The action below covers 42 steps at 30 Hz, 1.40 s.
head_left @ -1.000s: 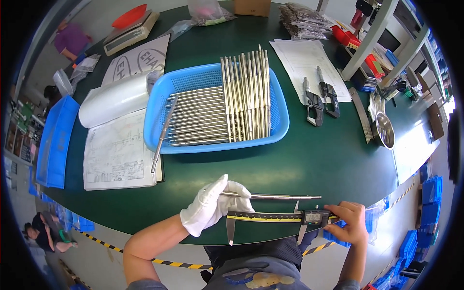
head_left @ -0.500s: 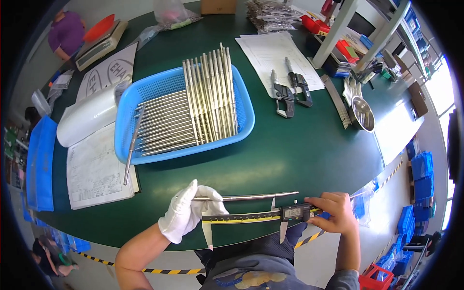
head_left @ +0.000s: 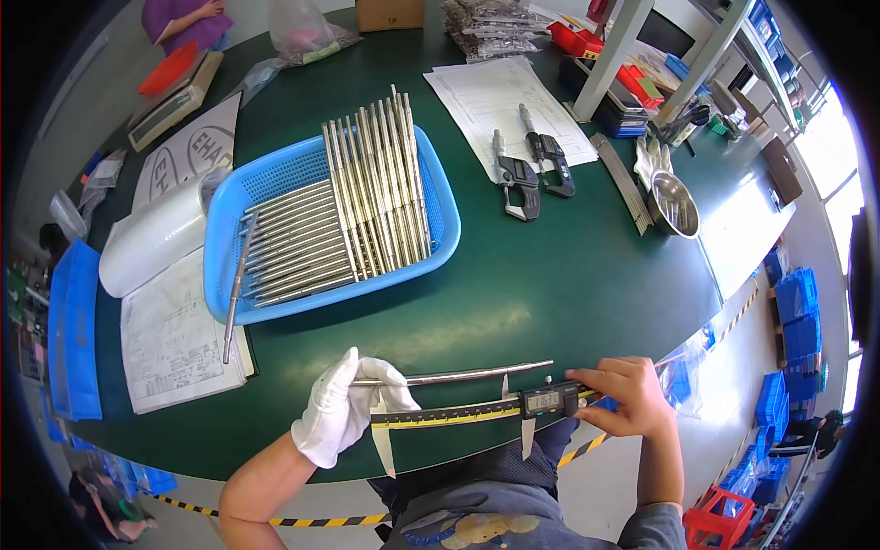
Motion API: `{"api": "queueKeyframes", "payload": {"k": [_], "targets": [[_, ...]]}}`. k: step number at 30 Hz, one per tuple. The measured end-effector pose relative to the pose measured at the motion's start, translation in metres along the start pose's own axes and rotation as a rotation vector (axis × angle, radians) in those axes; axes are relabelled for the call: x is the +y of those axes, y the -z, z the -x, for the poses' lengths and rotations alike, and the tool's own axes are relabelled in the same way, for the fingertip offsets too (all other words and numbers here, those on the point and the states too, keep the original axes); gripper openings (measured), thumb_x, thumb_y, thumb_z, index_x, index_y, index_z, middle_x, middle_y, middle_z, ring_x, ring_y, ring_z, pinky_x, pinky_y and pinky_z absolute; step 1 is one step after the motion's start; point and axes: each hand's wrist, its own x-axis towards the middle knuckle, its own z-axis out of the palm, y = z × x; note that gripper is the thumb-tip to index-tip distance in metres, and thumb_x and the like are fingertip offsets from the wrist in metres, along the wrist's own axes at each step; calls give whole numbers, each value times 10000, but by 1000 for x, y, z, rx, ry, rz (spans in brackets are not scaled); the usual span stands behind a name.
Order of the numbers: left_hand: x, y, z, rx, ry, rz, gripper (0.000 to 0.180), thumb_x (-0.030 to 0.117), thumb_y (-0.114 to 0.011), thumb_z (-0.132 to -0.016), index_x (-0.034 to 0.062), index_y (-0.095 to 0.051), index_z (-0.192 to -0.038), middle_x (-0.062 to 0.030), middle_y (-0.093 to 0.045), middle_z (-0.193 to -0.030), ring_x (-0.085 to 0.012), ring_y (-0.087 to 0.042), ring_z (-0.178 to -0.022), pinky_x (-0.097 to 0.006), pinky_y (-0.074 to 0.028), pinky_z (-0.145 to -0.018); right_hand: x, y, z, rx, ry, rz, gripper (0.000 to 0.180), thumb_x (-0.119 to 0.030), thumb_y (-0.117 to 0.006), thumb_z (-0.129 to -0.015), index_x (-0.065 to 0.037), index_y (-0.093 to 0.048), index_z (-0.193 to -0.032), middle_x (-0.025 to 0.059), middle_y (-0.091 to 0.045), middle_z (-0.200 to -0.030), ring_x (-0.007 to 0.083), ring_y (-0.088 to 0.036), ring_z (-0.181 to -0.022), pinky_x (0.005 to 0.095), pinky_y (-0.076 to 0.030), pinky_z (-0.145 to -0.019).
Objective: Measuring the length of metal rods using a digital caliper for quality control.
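My left hand point(head_left: 344, 408), in a white glove, is closed around one end of a slim metal rod point(head_left: 463, 375) that points right. My bare right hand point(head_left: 628, 396) pinches the slider end of a digital caliper point(head_left: 449, 415), fingers and thumb around its display housing. The caliper lies along the near side of the rod, its jaws apart and the long ones pointing toward me. Its far-left end is at the gloved fingers; whether they grip it too is hidden. One small upper jaw reaches the rod, but contact is hard to tell.
Ahead stands a blue basket point(head_left: 335, 307) of metal rods, one leaning over its rim. Two digital micrometers point(head_left: 520, 188) point(head_left: 551, 165) lie near papers point(head_left: 458, 92). A steel bowl point(head_left: 674, 203) is at right, a drawing binder point(head_left: 183, 344) at left. A co-worker point(head_left: 188, 20) stands far left.
The whole view has shifted slightly, so the table things appear further left. Both hands keep their hold on the rod and caliper. The co-worker's arm at far left has moved.
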Motion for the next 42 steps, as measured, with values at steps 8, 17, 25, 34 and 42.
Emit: {"api": "queueKeyframes", "payload": {"k": [8,17,25,34,42], "targets": [[0,2,2,-5,8,20,529,436,-306,-942,11,-601,-831,-132,-613,-748,-264,-620,-735,-387,-510,-727,-2,1,-6,-6,43,-3,341,-224,-675,-665,-48,-630,-954,50,-490,-593,228,-498,-490,324,-378,-445],[3,-4,0,14,7,12,526,437,-319,-938,3,-593,-823,-129,-608,-742,-259,-619,-717,-383,-510,-720,0,-1,-3,-1,17,-25,349,-219,-681,-656,-36,-629,-948,59,-515,-624,231,-512,-504,322,-390,-458],[2,-2,2,8,-9,61,506,444,-347,-929,34,-599,-776,-122,-602,-721,-268,-618,-698,-401,-519,-694,0,-1,-3,8,34,-41,365,-233,-687,-667,-30,-627,-965,59,-499,-612,233,-505,-499,323,-387,-458],[0,-3,1,-1,-1,82,508,448,-348,-926,29,-598,-786,-127,-606,-725,-269,-617,-702,-402,-516,-694,2,-1,0,33,17,-42,417,-275,-714,-656,-43,-627,-991,55,-494,-594,228,-504,-495,318,-382,-451],[1,10,-5,-166,28,81,538,419,-265,-955,-18,-579,-966,-137,-630,-848,-240,-626,-821,-352,-481,-817,7,-9,-5,64,-17,-19,359,-296,-741,-608,-55,-649,-858,42,-489,-548,212,-511,-475,312,-372,-433]]}}
